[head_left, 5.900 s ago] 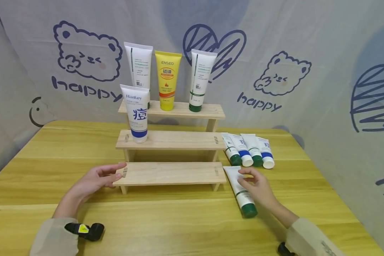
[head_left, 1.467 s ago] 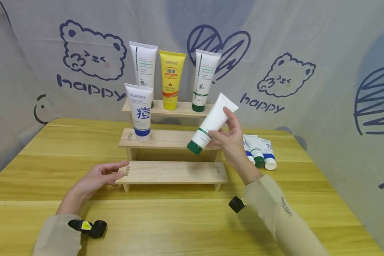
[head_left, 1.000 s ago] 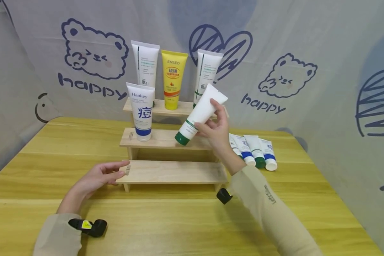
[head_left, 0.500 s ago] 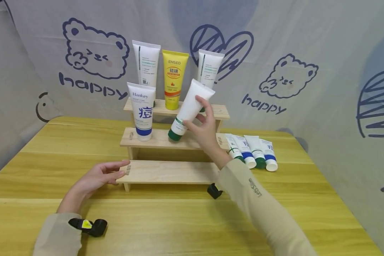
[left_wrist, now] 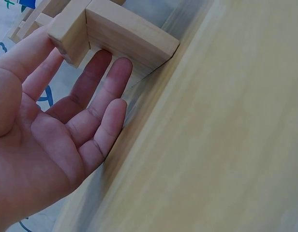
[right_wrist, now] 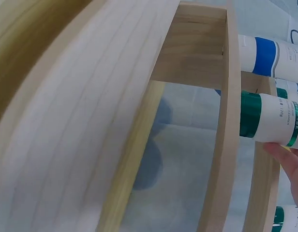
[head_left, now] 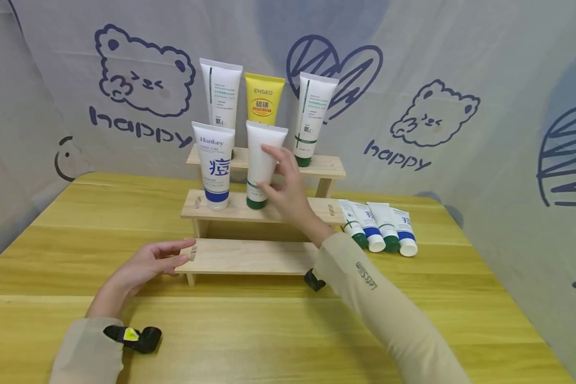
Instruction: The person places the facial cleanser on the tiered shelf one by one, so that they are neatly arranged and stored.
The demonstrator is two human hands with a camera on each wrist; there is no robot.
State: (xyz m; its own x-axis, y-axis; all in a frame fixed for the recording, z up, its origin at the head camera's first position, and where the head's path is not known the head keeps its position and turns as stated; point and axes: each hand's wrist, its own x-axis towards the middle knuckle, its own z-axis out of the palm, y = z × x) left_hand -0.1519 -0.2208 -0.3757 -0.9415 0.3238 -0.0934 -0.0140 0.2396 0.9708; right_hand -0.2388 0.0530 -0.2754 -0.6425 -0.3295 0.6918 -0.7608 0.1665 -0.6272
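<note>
My right hand (head_left: 288,186) pinches a white squeeze tube with a green cap (head_left: 259,160) between thumb and fingers. This tube stands upright, cap down, on the middle step of a three-step wooden display stand (head_left: 288,210), beside a white Hankey tube with a blue band (head_left: 214,165). In the right wrist view the green cap (right_wrist: 250,114) meets the step's edge. My left hand (head_left: 146,266) grips the left end of the lowest step with thumb and index finger. The left wrist view shows its other fingers (left_wrist: 110,87) loosely bent below the board.
On the top step stand a yellow ENSEO tube (head_left: 264,98), partly hidden, and white green-capped tubes at left (head_left: 221,93) and right (head_left: 314,114). Several tubes (head_left: 376,226) lie on the wooden table (head_left: 221,336) right of the stand. A printed cloth (head_left: 269,32) hangs behind.
My right hand picked up the green-capped tube from the table, carried it left over the middle step and turned it from tilted to upright. The left hand stays at the lowest step.
</note>
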